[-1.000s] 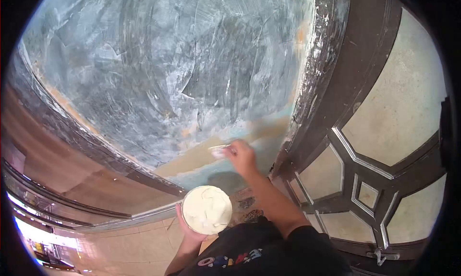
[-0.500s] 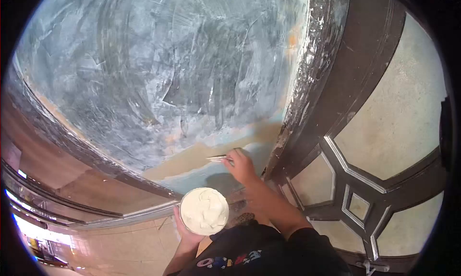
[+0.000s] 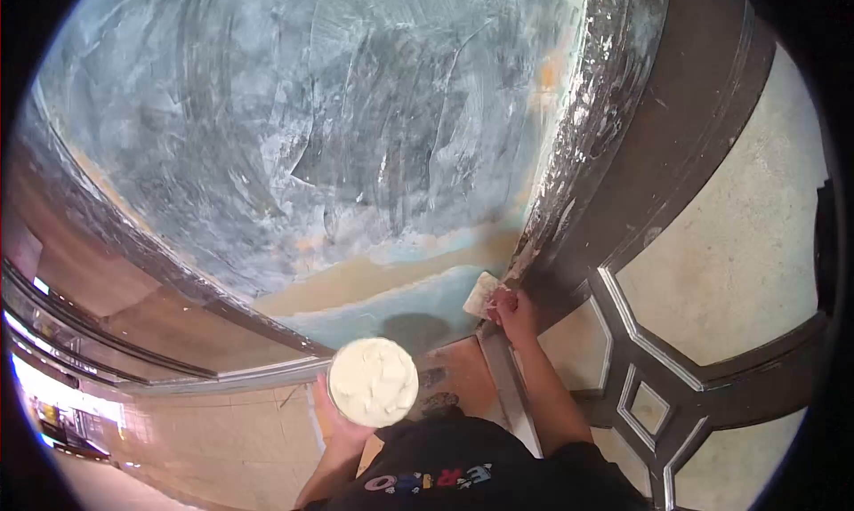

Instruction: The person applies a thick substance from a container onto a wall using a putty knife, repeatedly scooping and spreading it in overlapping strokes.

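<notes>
A round tub of cream-white putty (image 3: 373,382) rests in my left hand (image 3: 340,424), whose fingers wrap round its side from the left. The putty's surface is lumpy and cut into. My right hand (image 3: 516,317) grips a putty knife (image 3: 483,296); its wide blade is smeared with pale putty and its handle is mostly hidden by my fingers. The blade is at the lower right corner of the wall (image 3: 374,128), beside the dark trim. That wall is streaked blue-grey, with a tan band (image 3: 356,285) and a pale blue strip (image 3: 374,319) low down.
Chipped dark trim (image 3: 578,146) borders the wall on the right, next to a dark frame with pale panels (image 3: 729,182). Another worn trim (image 3: 178,257) runs along the left. Light floor tiles (image 3: 231,435) lie below, and dark footwear (image 3: 440,401) shows near my shirt.
My right hand has moved right with the putty knife, from the tan band to the corner by the trim. The blade now shows its broad face. My left hand still holds the tub.
</notes>
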{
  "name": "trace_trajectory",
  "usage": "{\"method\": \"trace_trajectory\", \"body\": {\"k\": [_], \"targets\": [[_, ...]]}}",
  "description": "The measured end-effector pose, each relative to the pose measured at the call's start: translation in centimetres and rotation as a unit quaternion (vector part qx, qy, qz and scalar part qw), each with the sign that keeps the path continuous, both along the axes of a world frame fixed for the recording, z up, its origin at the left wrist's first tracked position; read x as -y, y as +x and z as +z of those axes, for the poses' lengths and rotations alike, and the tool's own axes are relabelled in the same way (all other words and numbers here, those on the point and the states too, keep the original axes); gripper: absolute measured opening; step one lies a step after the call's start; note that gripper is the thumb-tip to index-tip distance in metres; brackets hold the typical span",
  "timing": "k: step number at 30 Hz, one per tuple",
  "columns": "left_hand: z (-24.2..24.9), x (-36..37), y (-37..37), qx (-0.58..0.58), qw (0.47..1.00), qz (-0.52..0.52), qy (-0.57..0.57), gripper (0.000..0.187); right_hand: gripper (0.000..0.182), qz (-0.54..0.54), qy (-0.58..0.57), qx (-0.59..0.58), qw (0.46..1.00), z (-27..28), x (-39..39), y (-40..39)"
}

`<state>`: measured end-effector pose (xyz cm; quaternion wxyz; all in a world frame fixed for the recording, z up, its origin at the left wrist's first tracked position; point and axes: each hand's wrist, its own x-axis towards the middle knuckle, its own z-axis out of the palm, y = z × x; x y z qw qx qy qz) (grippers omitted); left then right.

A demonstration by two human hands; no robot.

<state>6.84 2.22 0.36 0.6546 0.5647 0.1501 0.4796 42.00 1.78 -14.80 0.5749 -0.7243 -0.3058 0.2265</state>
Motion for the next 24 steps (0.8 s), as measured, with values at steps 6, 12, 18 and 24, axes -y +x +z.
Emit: {"method": "trace_trajectory", "body": {"k": [6, 12, 18, 24], "targets": [[-1.7, -3.0, 1.2, 0.229, 0.894, -0.084, -0.376, 0.071, 0.02, 0.1, -0.018, 0.066, 0.993, 7.7, -0.2, 0.7], [0.8, -4.6, 3.0, 0.35, 0.841, -0.124, -0.394, 0.08, 0.023, 0.184, 0.089, -0.074, 0.976, 16.5, -1.1, -0.3], [2.4, -5.2, 1.3, 0.342, 0.852, -0.139, -0.372, 0.082, 0.019, 0.387, 0.044, 0.036, 0.92, 28.1, -2.1, -5.2], [3.2, -5.3, -0.9, 0.313, 0.868, -0.136, -0.362, 0.09, 0.024, 0.582, -0.035, 0.3, 0.755, 32.6, -5.4, -15.3]]}}
